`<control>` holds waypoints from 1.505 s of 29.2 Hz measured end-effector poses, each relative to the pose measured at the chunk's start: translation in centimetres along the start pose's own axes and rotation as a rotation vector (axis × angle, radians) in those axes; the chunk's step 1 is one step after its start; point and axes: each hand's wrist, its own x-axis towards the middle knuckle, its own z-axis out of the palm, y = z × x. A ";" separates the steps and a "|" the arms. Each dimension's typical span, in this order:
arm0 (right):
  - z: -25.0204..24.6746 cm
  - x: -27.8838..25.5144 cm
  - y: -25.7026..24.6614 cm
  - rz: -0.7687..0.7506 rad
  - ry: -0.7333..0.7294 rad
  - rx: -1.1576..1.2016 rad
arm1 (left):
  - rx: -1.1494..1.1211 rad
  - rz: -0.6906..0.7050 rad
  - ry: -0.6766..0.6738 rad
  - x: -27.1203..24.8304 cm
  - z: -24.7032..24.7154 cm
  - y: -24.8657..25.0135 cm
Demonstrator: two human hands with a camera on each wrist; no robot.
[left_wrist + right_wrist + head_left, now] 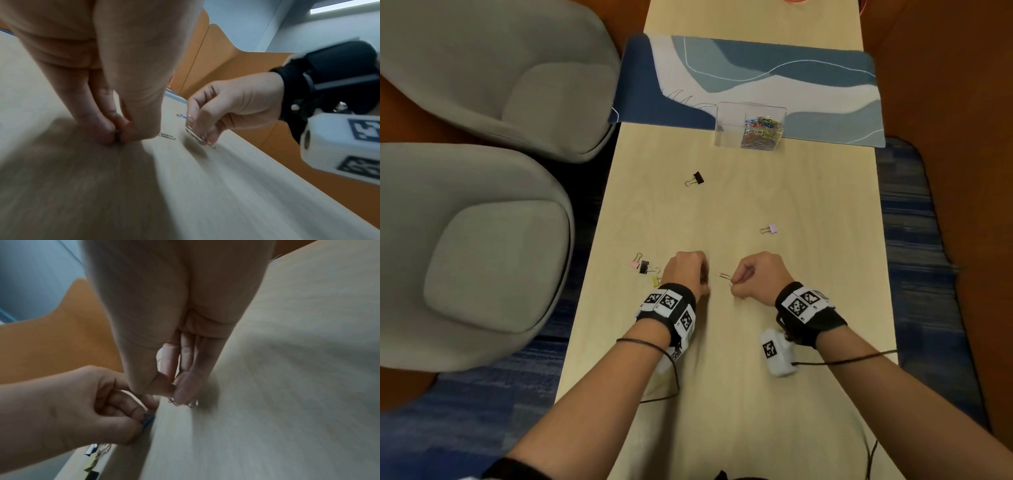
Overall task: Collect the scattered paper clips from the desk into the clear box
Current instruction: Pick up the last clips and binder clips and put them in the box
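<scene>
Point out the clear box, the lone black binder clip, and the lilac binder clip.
clear box (pixel 729 132): head view, bare front wall of its left compartment.
black binder clip (pixel 698 177): head view, its black body.
lilac binder clip (pixel 773 228): head view, its lilac body.

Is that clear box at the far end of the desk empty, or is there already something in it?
Partly filled. The clear box stands upright with a heap of colourful paper clips in its right side; its left side looks empty.

text: none legible | signs: black-and-white square markers on wrist bands (pixel 670 301) | brands: none
</scene>
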 end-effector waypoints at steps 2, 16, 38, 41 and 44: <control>-0.4 -0.7 0.6 0.040 -0.002 0.033 | -0.023 0.011 -0.050 0.2 -0.2 -0.1; -1.8 -1.5 2.2 0.161 0.026 0.281 | 0.162 0.382 -0.148 1.8 -0.3 2.0; -8.8 5.1 0.0 0.108 0.270 0.724 | -0.318 0.338 0.094 8.4 -4.4 3.2; -12.7 7.5 -1.9 0.026 0.367 0.805 | -0.483 0.362 0.288 11.1 -7.3 5.7; -16.3 10.7 -3.5 -0.050 0.456 0.831 | -0.626 0.388 0.455 15.3 -9.8 8.4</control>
